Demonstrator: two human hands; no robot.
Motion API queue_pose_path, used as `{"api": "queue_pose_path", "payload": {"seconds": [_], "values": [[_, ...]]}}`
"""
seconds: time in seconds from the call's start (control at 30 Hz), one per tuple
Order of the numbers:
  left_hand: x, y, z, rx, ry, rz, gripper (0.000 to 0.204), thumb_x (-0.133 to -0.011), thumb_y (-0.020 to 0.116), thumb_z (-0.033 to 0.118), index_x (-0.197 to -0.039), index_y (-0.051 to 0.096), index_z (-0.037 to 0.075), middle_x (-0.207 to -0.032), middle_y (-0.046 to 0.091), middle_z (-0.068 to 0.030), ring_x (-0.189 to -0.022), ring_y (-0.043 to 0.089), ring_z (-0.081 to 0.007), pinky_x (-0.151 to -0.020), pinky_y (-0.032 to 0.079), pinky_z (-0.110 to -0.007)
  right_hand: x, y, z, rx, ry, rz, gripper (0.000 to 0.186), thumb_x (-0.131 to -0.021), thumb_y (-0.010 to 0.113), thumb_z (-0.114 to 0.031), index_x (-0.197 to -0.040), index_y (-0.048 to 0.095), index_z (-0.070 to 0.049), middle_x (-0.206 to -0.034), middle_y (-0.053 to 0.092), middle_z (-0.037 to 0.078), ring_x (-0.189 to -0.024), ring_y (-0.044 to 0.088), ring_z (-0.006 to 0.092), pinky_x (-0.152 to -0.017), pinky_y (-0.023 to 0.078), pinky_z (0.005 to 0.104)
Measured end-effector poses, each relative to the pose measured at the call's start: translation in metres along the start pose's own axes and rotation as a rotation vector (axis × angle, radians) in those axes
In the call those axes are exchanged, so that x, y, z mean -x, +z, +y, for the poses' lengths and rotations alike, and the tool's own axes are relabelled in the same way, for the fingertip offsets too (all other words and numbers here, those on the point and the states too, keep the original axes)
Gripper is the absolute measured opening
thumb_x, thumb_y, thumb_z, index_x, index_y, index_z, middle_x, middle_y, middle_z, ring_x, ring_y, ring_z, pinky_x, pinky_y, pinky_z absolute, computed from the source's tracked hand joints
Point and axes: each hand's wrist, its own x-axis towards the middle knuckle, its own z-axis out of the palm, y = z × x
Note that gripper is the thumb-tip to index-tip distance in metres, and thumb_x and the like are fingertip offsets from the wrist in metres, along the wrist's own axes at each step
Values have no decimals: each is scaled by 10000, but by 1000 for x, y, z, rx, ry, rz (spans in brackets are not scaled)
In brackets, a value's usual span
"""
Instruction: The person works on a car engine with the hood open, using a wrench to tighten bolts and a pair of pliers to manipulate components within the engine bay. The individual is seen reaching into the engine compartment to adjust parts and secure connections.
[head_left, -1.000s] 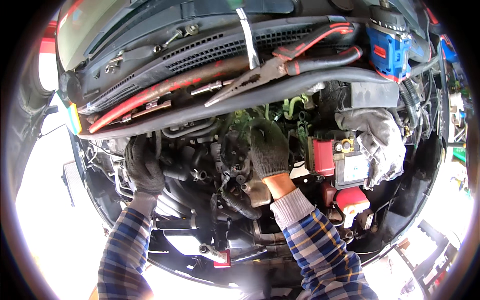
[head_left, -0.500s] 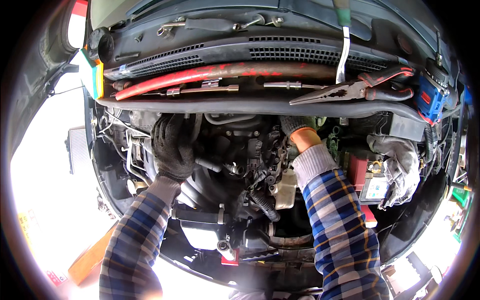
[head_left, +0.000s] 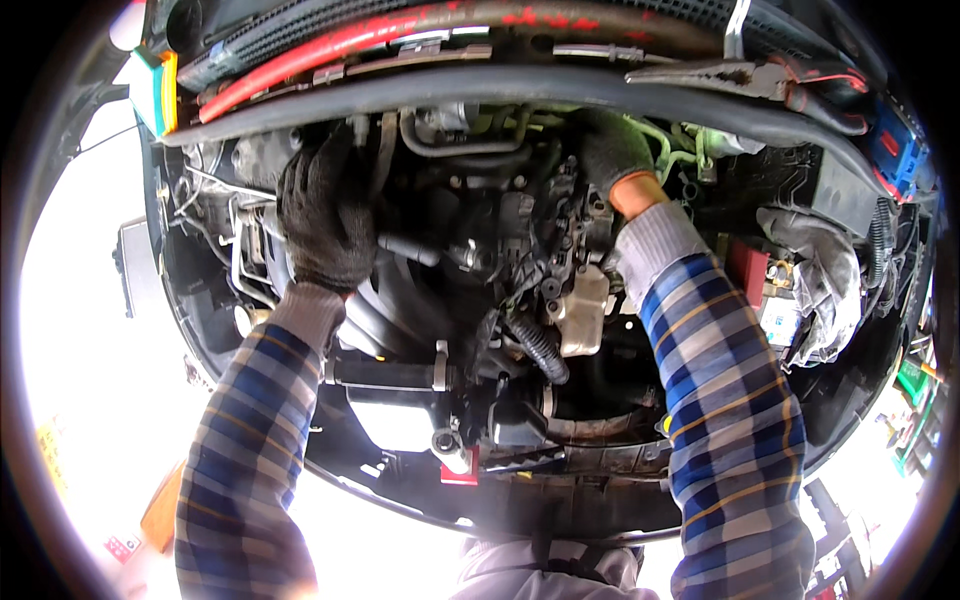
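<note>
My left hand (head_left: 325, 215), in a dark knit glove, is at the upper left of the engine (head_left: 440, 200) with curled fingers beside an upright hose (head_left: 385, 140); what they hold is hidden. My right hand (head_left: 615, 155), also gloved, reaches into the upper right of the engine near green-lit pipes (head_left: 680, 150), its fingers out of sight. Below it sits a translucent reservoir (head_left: 580, 315). A long black rubber strip (head_left: 450, 88) runs above both hands.
Long-nose pliers (head_left: 720, 80), socket extensions (head_left: 400, 62), a red-marked bar (head_left: 280, 70) and a blue power tool (head_left: 895, 155) lie along the top. A battery (head_left: 780, 322) with a crumpled grey cloth (head_left: 825, 270) is at right. The bay's front rim (head_left: 530, 520) crosses below.
The view has shifted, lifting the tools toward the top edge. My right hand has reached deeper into the bay, hiding its fingers. My left hand stays beside the hose.
</note>
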Motion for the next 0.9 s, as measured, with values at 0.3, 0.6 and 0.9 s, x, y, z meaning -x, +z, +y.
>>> {"api": "queue_pose_path", "payload": {"seconds": [0.3, 0.6, 0.9], "values": [[-5, 2, 9, 5, -26, -10, 473, -960, 536, 297, -1354, 600, 43, -1210, 664, -200, -1098, 610, -432, -993, 450, -543, -5, -1, 3, -8, 301, -19, 353, -965, 502, -276, -1076, 755, -56, -1119, 719, 235, -1060, 684, 415, -913, 538, 505], [-2, -1, -2, 21, 20, 28, 477, -1004, 468, 323, -1373, 594, 49, -1219, 661, -221, -1103, 607, -450, -991, 441, -561, 201, -107, -146, -620, 585, 158, 140, -907, 668, -69, -1046, 683, -62, -1016, 707, 142, -949, 694, 343, -824, 555, 404], [-3, 5, 3, -10, 51, 73, 439, -991, 491, 246, -1371, 602, 58, -1230, 671, -204, -1100, 623, -437, -963, 478, -538, 243, -76, -130, -560, 710, 139, 246, -964, 650, -174, -1163, 688, -35, -1101, 730, 161, -1023, 706, 321, -888, 550, 382]]}}
